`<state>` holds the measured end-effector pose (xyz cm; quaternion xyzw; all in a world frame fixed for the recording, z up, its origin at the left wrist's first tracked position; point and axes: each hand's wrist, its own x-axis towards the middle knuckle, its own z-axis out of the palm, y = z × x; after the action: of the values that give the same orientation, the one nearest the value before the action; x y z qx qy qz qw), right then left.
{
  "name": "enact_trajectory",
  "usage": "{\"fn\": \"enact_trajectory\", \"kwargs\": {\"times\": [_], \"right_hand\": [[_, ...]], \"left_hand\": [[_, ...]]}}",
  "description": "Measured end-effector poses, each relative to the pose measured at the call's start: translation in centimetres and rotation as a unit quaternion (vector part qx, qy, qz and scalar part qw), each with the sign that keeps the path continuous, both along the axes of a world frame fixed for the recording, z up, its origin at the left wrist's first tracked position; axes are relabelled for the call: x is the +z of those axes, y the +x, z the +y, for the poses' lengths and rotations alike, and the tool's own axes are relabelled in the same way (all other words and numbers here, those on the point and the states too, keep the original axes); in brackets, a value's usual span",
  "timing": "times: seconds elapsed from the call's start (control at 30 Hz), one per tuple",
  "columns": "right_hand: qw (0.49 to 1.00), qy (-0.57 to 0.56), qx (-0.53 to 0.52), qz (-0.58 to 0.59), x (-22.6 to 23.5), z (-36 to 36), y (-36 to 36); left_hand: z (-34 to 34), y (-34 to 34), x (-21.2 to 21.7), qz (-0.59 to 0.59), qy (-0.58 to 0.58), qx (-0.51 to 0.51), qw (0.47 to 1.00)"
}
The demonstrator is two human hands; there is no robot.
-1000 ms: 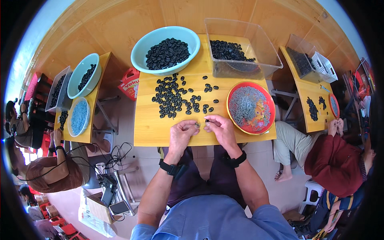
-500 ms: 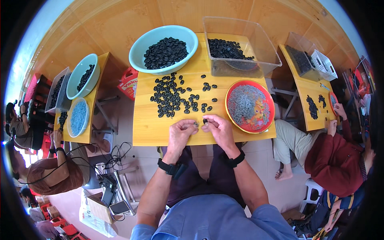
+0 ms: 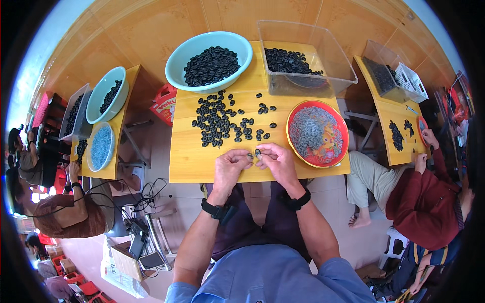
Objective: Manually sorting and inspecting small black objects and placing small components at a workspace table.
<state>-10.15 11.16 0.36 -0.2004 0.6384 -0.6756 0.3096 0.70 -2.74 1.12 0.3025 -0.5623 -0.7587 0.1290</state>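
Near the front edge of the yellow table [image 3: 189, 164], my left hand [image 3: 229, 164] and my right hand [image 3: 279, 163] face each other, fingertips almost touching. My right thumb and fingers pinch a small oval black piece [image 3: 257, 152], its face turned up. The left fingertips are pressed together on a tiny greyish piece [image 3: 249, 156], too small to name. Beyond my hands, many loose black oval pieces [image 3: 216, 121] lie scattered on the table. To the right stands a red round tray [image 3: 345, 141] with a heap of small thin grey pieces [image 3: 309, 129].
At the table's back are a light-blue basin [image 3: 174, 63] and a clear plastic box [image 3: 303, 87], both holding black pieces. Co-workers sit at side tables left [image 3: 124, 108] and right [image 3: 381, 113]. Cables [image 3: 146, 199] and a metal stand [image 3: 156, 237] are at lower left.
My hands stay together over the front edge. The black piece in my right fingers has tilted so more of its face shows. The whole view has shifted slightly.
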Motion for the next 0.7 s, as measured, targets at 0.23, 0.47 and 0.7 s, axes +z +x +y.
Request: {"fn": "enact_trajectory", "kwargs": {"times": [0.23, 0.47, 0.7], "right_hand": [[1.000, -0.007, 0.005, 0.008, 0.31, -0.01, -0.06], [1.000, -0.011, 0.015, 0.015, 0.26, 0.20, -0.11], [0.999, -0.005, 0.034, 0.010, 0.07, 0.07, -0.02]], "left_hand": [[-0.23, -0.02, -0.08, -0.006, -0.008, -0.003, 1.000], [-0.25, 0.04, -0.26, -0.011, -0.011, -0.011, 1.000], [-0.17, -0.02, -0.04, -0.013, -0.006, -0.011, 1.000]]}}
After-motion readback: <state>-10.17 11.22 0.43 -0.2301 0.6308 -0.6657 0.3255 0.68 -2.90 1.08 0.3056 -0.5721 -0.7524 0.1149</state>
